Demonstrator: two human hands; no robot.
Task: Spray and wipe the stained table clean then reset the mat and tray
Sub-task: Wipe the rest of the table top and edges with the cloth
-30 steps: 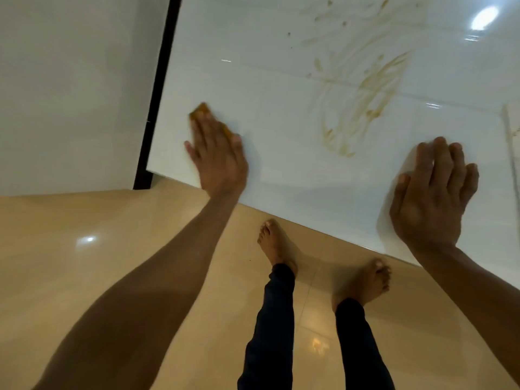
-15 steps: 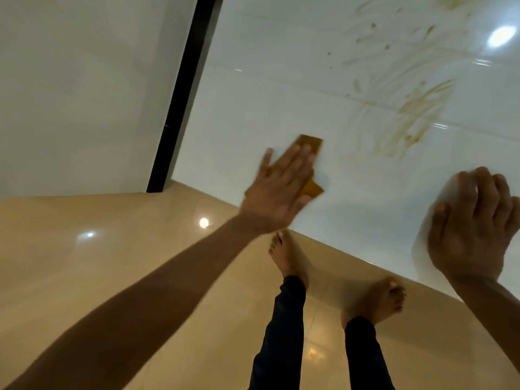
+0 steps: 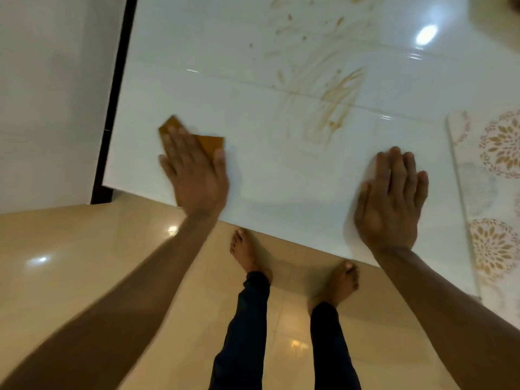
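1. The left hand [image 3: 194, 175] lies flat, fingers straight, pressing an orange-brown cloth [image 3: 209, 143] onto the white desk [image 3: 225, 88]; the cloth's corners show beyond its fingertips.
2. The right hand [image 3: 391, 198] rests palm-down on the desk, fingers extended, holding nothing.
3. Brown stain smears [image 3: 334, 105] lie farther out on the desk, between the two hands and nearer the right one.
4. A floral-patterned mat [image 3: 495, 192] lies just beside the right hand, on its outer side.
5. Bare feet stand on the floor tiles [image 3: 84, 277] below the desk edge.
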